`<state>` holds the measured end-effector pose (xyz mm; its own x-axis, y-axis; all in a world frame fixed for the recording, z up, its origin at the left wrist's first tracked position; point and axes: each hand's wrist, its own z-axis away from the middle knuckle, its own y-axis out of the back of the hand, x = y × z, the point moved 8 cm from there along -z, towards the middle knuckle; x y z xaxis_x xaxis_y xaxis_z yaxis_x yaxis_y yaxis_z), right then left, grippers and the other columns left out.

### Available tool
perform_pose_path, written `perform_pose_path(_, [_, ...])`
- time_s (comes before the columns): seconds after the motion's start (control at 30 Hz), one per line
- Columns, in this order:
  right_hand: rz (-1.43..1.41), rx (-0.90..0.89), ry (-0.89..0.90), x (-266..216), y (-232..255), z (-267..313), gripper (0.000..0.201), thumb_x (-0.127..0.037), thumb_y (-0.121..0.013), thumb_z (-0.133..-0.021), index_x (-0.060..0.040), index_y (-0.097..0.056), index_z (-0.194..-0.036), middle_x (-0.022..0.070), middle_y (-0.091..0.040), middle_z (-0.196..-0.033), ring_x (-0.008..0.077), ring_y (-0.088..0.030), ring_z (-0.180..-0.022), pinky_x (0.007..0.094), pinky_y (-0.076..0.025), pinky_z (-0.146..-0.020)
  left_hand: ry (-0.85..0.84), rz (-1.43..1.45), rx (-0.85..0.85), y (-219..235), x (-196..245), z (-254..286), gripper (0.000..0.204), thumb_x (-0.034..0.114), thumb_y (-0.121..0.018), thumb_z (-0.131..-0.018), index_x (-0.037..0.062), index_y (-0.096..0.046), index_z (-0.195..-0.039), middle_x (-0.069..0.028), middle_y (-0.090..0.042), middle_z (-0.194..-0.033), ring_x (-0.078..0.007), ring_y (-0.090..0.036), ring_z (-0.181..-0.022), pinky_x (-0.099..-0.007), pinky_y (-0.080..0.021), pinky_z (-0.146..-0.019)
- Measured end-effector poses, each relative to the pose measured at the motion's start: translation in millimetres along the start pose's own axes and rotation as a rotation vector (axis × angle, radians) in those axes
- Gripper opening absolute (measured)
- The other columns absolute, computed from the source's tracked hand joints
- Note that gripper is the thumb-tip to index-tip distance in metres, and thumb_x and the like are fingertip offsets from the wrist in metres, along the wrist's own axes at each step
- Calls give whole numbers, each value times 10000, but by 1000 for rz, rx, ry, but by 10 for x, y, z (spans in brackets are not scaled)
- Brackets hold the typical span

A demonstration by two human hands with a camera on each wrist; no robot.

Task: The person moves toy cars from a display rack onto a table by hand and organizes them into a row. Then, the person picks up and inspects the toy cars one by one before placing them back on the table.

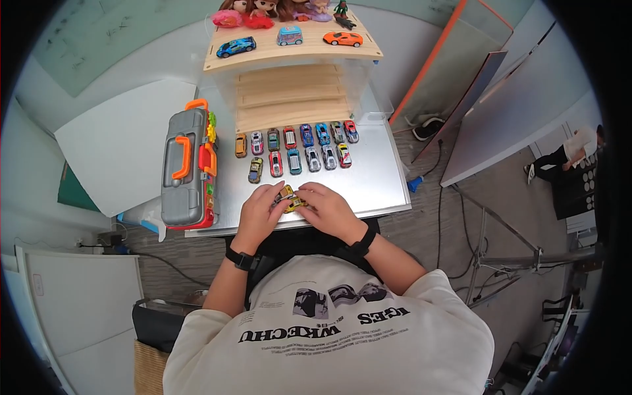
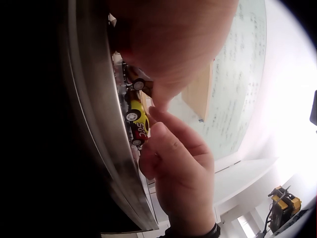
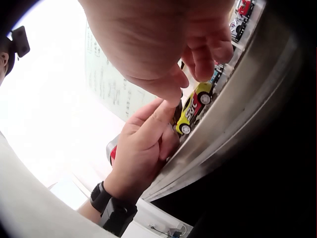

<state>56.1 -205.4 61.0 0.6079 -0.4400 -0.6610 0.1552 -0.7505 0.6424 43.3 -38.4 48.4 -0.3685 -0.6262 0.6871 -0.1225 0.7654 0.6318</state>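
Observation:
Two small toy cars sit side by side between my hands near the table's front edge. My left hand [image 1: 259, 214] has thumb and fingers around the brown-and-yellow toy car [image 1: 286, 191]. With its thumb and fingertips, my right hand [image 1: 330, 214] holds the yellow toy car [image 1: 295, 204] beside it. In the right wrist view the yellow car's side shows red and black markings, and its wheels are right at the tabletop. The left wrist view shows the darker car [image 2: 141, 83] partly hidden under my left hand.
Beyond my hands, several toy cars [image 1: 293, 160] stand in two rows on the silver table [image 1: 375, 187]. A grey toolbox [image 1: 179, 164] with orange handles stands at left. Behind is a wooden shelf [image 1: 289, 95], its top bearing dolls [image 1: 263, 10], a blue car [image 1: 236, 47] and an orange car [image 1: 343, 39].

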Motion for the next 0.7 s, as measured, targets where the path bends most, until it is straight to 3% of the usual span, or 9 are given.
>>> perform_pose_path(0.1, [60, 256, -99, 224, 370, -17, 207, -142, -749, -893, -36, -727, -1068, 143, -708, -1094, 352, -705, -904, 417, -587, -785, -14, -14, 26, -7, 11, 2, 437, 194, -806, -902, 27, -683, -1287, -137, -680, -1020, -278, -693, -788, -365, -575, -695])
perform_pose_path(0.17, [166, 362, -264, 515, 603, -66, 200, -165, -748, -900, -16, -710, -1030, 170, -701, -1068, 377, -700, -883, 450, -583, -764, 5, -24, 16, -12, -4, 2, 440, 203, -810, -899, 25, -684, -1281, -139, -682, -1022, -284, -697, -798, -366, -577, -698])
perform_pose_path(0.27, [409, 417, -372, 683, 841, -188, 271, -199, -768, -900, 33, -714, -1028, 219, -714, -1050, 375, -714, -878, 440, -572, -767, 23, -35, 27, -27, -51, -12, 447, 216, -816, -892, 11, -687, -1268, -145, -687, -1043, -261, -674, -758, -349, -561, -692])
perform_pose_path(0.3, [408, 412, -374, 713, 866, -228, 271, -199, -768, -900, 33, -714, -1028, 219, -714, -1050, 375, -714, -878, 440, -572, -767, 18, -35, 44, -28, -57, -13, 451, 219, -819, -889, -2, -690, -1261, -148, -691, -1062, -234, -648, -708, -331, -542, -684])
perform_pose_path(0.37, [408, 278, -580, 933, 838, -236, 360, -264, -771, -898, 61, -709, -1042, 245, -716, -1024, 417, -704, -901, 476, -562, -821, -1, -47, 52, -34, -11, -39, 441, 219, -818, -887, 3, -694, -1251, -152, -692, -1066, -254, -672, -739, -346, -556, -692])
perform_pose_path(0.53, [488, 161, -608, 1080, 922, -126, 184, -133, -702, -842, 4, -742, -958, 215, -697, -981, 414, -698, -887, 499, -572, -794, -66, -157, 32, -58, 163, -109, 390, 215, -801, -899, 26, -697, -1224, -111, -678, -1001, -288, -708, -739, -383, -585, -648])
perform_pose_path(0.63, [467, 146, -595, 1000, 1028, -2, 212, -151, -714, -843, 0, -744, -989, 215, -697, -988, 408, -696, -894, 489, -572, -795, -80, -191, 22, -84, 201, -136, 376, 218, -798, -899, 35, -706, -1214, -105, -664, -992, -273, -704, -710, -377, -580, -625])
perform_pose_path(0.7, [471, 154, -579, 949, 1040, 69, 212, -142, -723, -844, -9, -750, -1006, 208, -696, -979, 401, -695, -898, 480, -570, -792, -37, -183, -20, -127, 160, -138, 369, 235, -789, -907, 46, -721, -1217, -125, -683, -1026, -310, -716, -783, -396, -589, -680])
